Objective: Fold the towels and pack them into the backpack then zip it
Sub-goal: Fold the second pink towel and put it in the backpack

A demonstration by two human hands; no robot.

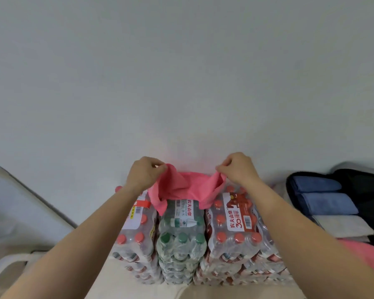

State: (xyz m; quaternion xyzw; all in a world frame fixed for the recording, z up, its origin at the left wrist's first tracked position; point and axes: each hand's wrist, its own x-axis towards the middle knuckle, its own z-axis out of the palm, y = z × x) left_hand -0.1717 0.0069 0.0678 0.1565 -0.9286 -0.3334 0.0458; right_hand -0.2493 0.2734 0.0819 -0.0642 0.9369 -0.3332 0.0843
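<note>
Your left hand point(144, 172) pinches one top corner of the towel point(186, 186), thumb against curled fingers. Your right hand point(239, 168) pinches the other corner the same way. The towel is pink and sags between the two hands, bunched in the middle. Its lower edges drape just below the hands onto the bottle packs point(181, 234). Its far side is hidden by its own folds, so I can't tell the fold state.

The backpack point(367, 186) is well to the right of your right hand, open, and cut off at the edge of view. I can't make out the zip. Inside, side by side, are two blue towels point(324, 195), a white towel point(343, 226) and a pink folded towel point(363, 253). That last one is partly hidden by your right forearm.

Well left of your left hand is a pale curved rail point(30, 199), cut off and blurry, so I can't identify it. A plain wall point(181, 72) lies beyond both hands.
</note>
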